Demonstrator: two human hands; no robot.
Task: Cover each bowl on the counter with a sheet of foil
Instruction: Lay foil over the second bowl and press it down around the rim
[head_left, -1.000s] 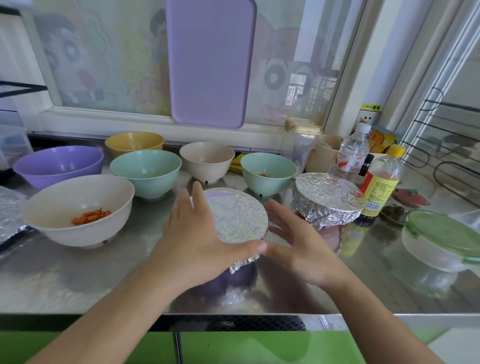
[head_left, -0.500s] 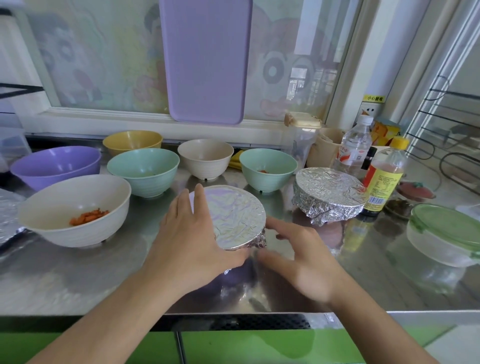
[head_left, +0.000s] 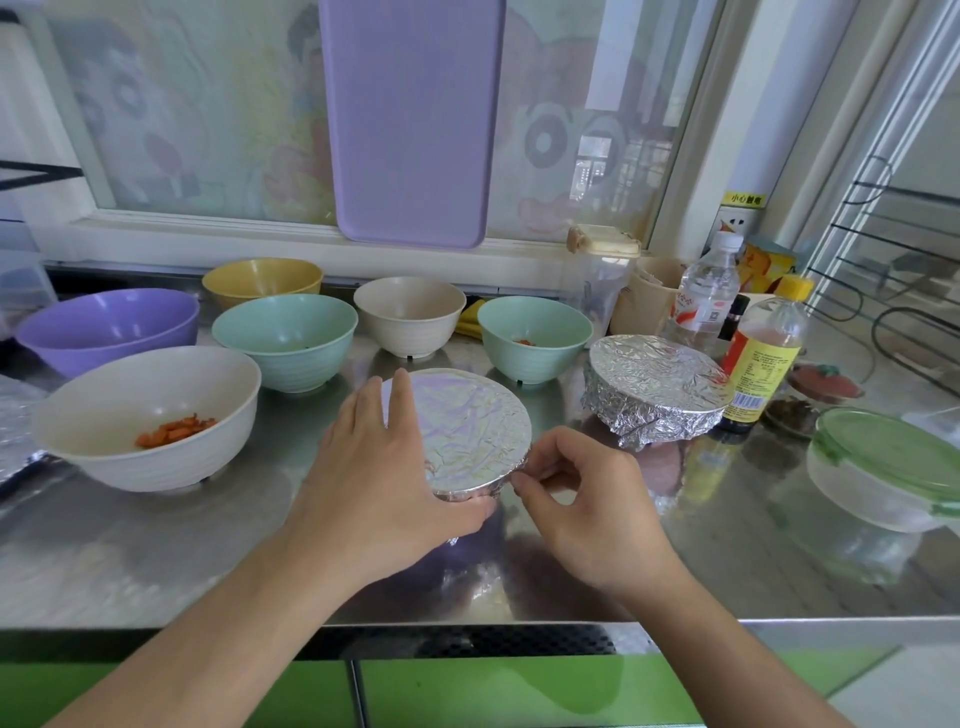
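A foil-covered bowl (head_left: 467, 431) sits at the middle of the steel counter (head_left: 156, 561). My left hand (head_left: 379, 467) wraps round its left and near side, thumb under the rim. My right hand (head_left: 576, 499) pinches the foil edge at the bowl's right rim with curled fingers. A second foil-covered bowl (head_left: 654, 389) stands to the right. Uncovered bowls stand behind and to the left: a white one with orange pieces (head_left: 145, 415), a purple one (head_left: 109, 327), a yellow one (head_left: 262, 280), two green ones (head_left: 285, 338) (head_left: 535, 338) and a beige one (head_left: 410, 312).
A lidded clear container with a green lid (head_left: 888, 467) sits at the right. Two bottles (head_left: 763, 358) (head_left: 701, 296) stand behind the right foil bowl. Loose foil (head_left: 15, 421) lies at the far left edge. A purple board (head_left: 410, 119) leans against the window.
My right hand has gone from flat and spread beside the bowl to curled, pinching the foil at the right rim. My left hand stays wrapped round the bowl's left side.
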